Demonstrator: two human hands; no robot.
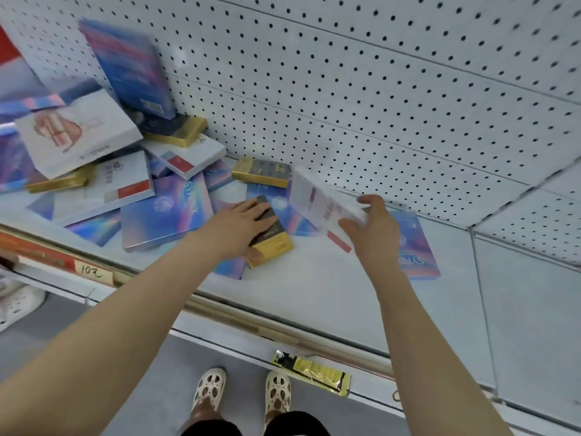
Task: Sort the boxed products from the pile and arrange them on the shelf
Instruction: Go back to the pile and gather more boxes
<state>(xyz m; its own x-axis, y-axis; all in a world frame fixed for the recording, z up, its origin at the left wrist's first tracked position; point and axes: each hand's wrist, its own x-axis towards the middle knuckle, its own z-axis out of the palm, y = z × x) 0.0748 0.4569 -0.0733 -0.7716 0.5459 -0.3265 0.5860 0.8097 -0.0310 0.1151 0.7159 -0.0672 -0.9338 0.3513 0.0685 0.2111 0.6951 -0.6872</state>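
Sorting under way, with most of the pile [103, 171] unsorted on the left half of the shelf [314, 278]: iridescent blue boxes, white boxes with red labels, slim gold-edged boxes, lying across one another. Propped against the pegboard back wall [377, 89] at far left, 1 tall blue box [132, 64], tilted.

Left hand [242, 220] laid flat, fingers straight, on a dark gold-ended box [270, 247] at the pile's right edge; not gripping it. Right hand [374, 228] pinching a white box [320, 196], lifted and tilted, blurred by motion. Just right of that hand, 1 blue box [418, 247] flat on the shelf, apart from the pile.

Next, probably: setting the white box down on the bare shelf to the right, clear of the blue one. In the way: overlapping boxes, likely to slide when 1 is drawn out. On the shelf's near lip, a yellow-black packet [314, 371].
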